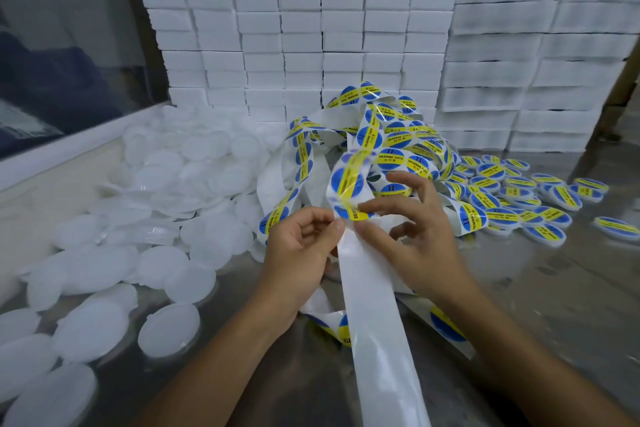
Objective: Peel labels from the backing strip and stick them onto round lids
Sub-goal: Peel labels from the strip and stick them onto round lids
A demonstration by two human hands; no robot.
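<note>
Round blue-and-yellow label (349,213) sits at the peel edge of the glossy white backing strip (374,302), centre of the grey metal table (540,288). Left hand (299,253) grips the strip; right hand (412,236) pinches the label edge, hands almost touching. Plain white round lids (145,218) piled left, labelled lids (519,198) right. White box stacks (294,38) wall off the back; bare tabletop shows lower right.

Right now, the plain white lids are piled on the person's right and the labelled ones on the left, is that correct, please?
Not quite: the sides are swapped. The head view shows the plain white lids piled on the person's left and the labelled lids on the right.
</note>
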